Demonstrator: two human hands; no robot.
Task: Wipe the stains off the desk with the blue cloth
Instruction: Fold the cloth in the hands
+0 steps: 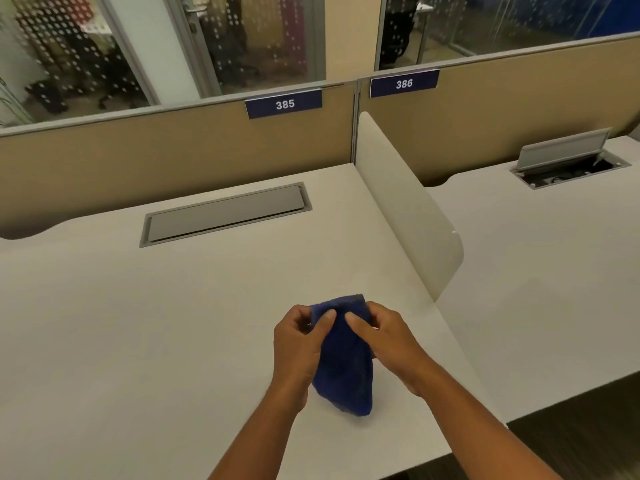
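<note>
Both hands (346, 344) on the blue cloth (346, 368), above the desk (138, 323).

The blue cloth (344, 362) is a dark, fuzzy towel, bunched and hanging lengthwise, pinched at its top edge between the left hand (299, 344) and the right hand (388, 337). Its lower end droops toward the bench (156, 323); whether it touches the surface is hard to tell. The bench is pale grey and smooth, with no stains that I can make out.
</note>
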